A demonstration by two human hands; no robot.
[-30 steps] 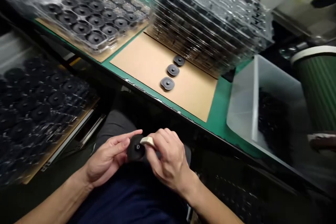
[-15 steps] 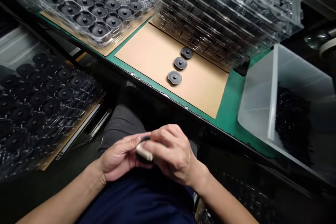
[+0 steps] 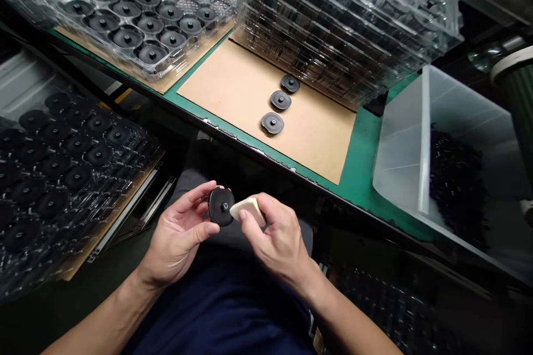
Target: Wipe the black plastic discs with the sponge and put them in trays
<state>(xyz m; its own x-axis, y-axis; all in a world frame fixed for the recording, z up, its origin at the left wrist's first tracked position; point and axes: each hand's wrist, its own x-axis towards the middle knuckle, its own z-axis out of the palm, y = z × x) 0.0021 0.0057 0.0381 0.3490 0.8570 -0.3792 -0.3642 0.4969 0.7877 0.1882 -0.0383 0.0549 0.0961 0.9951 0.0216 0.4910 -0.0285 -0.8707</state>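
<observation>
Green bench [image 3: 363, 150] lies ahead of both hands; black disc [image 3: 218, 215] sits between them, left hand [image 3: 177, 238] clamped on its rim, longer axis roughly upright, hub side showing; right hand [image 3: 281, 238] grips pale block [image 3: 252, 209], tip right at disc's right edge, contact can't tell. Hands apart from each other; left nearer disc.

A cream-colored block [image 3: 250, 212] that largely covered a black disc [image 3: 219, 216] half a second earlier is drawn aside in the right hand [image 3: 280, 236], baring the disc's central stud [image 3: 225, 206]. In the left hand [image 3: 175, 241], the previously extended index finger [image 3: 199, 193] now arches, the disc raised beyond the thumb [image 3: 203, 232].
</observation>
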